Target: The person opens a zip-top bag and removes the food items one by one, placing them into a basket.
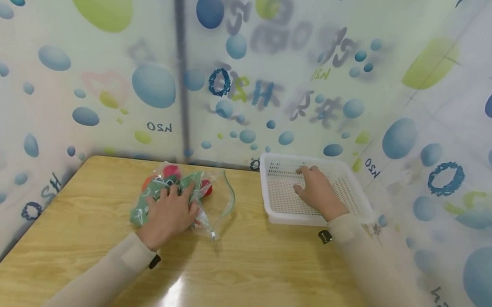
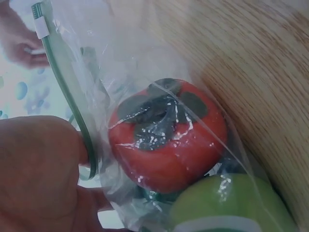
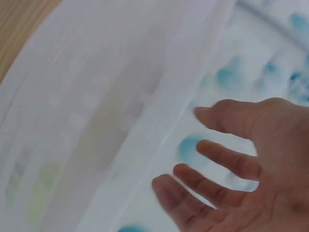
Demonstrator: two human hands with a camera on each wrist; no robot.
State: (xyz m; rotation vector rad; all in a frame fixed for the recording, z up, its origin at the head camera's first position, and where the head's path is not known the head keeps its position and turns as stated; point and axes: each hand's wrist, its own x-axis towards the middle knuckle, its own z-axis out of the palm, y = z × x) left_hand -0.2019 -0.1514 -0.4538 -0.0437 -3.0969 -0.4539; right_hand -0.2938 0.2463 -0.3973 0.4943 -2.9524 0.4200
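Note:
A clear zip bag (image 1: 141,209) with a green printed part lies on the table, left of the middle. Spread fingers of my left hand (image 1: 169,214) rest across its top. Through the plastic, the left wrist view shows a red persimmon-like fruit (image 2: 169,150) with dark green leaves, beside a green rounded thing (image 2: 227,200). The bag's green zip strip (image 2: 65,94) carries a white slider. Over a white plastic basket (image 1: 294,219) with slotted walls hovers my right hand (image 1: 319,192), fingers loosely bent, holding nothing.
Both things are on a light wood-grain table (image 1: 239,270). A curtain (image 1: 252,55) printed with blue and green dots stands behind the table and along both sides. The basket is close to the right-hand curtain.

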